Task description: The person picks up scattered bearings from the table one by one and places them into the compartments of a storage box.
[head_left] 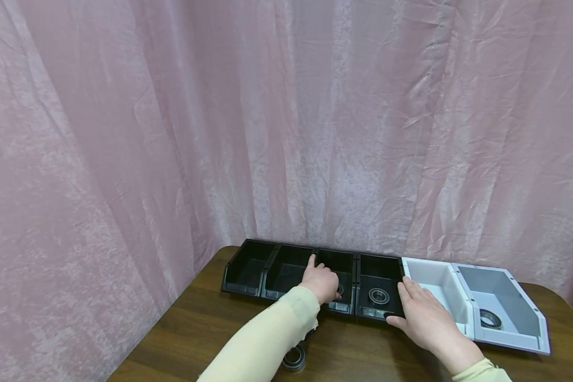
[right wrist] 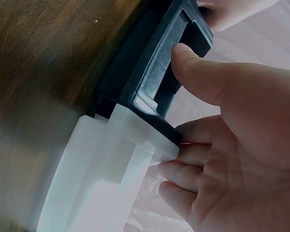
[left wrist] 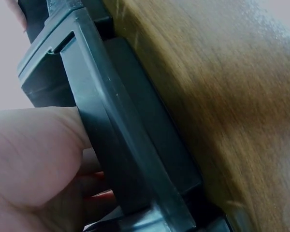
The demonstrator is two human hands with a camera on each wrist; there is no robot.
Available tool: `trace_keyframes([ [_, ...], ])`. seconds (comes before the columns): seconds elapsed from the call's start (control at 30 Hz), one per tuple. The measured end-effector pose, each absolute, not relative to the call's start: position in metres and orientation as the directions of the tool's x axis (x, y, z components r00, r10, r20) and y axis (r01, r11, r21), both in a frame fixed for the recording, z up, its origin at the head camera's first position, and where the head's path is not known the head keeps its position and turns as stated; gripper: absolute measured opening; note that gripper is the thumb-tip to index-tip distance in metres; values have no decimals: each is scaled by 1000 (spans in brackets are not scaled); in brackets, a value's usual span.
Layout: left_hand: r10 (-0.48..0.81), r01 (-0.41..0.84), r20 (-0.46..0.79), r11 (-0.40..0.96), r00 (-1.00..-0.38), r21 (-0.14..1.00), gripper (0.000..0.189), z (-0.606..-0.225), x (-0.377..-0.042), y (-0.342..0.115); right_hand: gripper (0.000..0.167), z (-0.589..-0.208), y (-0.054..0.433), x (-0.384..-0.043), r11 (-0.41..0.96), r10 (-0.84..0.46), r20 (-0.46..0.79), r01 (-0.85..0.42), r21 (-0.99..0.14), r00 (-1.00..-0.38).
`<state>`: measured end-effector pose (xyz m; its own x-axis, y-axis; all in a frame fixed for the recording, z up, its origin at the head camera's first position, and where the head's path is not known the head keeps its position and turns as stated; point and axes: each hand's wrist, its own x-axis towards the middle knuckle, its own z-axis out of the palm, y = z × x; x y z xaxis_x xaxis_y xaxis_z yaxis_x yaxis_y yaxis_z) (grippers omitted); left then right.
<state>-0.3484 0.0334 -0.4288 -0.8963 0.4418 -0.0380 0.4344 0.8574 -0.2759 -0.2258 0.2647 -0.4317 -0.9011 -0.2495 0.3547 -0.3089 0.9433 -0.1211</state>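
My left hand [head_left: 320,282] reaches into the third black bin [head_left: 346,307] from the left, one finger stretched along the divider. A metal ball bearing [head_left: 340,289] shows beside that hand, mostly hidden by it; I cannot tell whether the fingers grip it. In the left wrist view, the thumb [left wrist: 43,145] lies behind the bin's front wall [left wrist: 104,111]. My right hand [head_left: 425,317] rests with extended fingers over the side where the fourth black bin [head_left: 379,314] meets a white bin [head_left: 432,270]. Another bearing [head_left: 379,296] lies flat in that fourth bin.
Two more black bins [head_left: 250,265] stand at the row's left end. A pale grey bin [head_left: 511,294] at the right end holds a dark bearing [head_left: 490,319]. One bearing [head_left: 293,358] lies on the wooden table [head_left: 181,329] beside the left sleeve. Pink curtains [head_left: 315,132] hang close behind.
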Motion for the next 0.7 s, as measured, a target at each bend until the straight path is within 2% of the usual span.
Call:
trace_keyframes([
  [0.2, 438, 427, -21, 862, -899, -275, 25, -426, -345, 32, 81, -429, 265, -225, 940, -256, 345, -316, -131, -903],
  [0.7, 452, 437, -8, 858, -892, -268, 35, -423, -343, 30, 80, -424, 268, -226, 936, -271, 327, -327, -129, -905],
])
